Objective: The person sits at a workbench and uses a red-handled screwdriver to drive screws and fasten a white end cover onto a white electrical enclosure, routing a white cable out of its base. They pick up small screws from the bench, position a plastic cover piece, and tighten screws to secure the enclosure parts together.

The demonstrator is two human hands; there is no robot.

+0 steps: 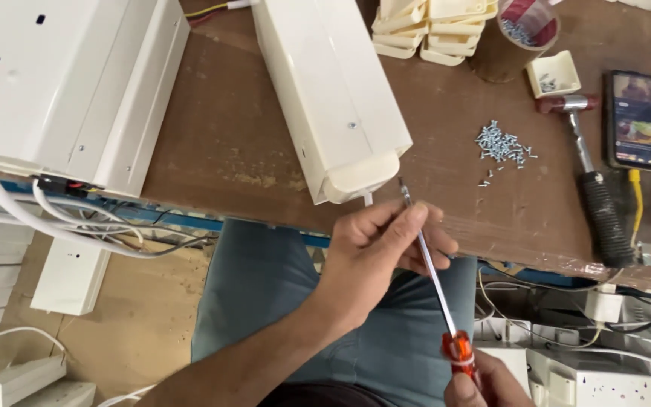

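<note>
Long housing (331, 94) lies on table (227, 143), end at near edge; screwdriver (435, 283) just before that end; screw pile (503, 145) right of housing; hammer (593, 188) right of screws; phone (631, 119) beside hammer.

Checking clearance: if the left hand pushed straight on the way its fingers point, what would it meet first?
Probably nothing soon: the left hand points right along the table edge. Depth is unclear.

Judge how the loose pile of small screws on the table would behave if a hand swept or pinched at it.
The screws lie loose and partly scattered already, so a push would probably spread them further. Tiny and shiny, they likely slip from fingers. The hard brown table may let strays roll off.
</note>
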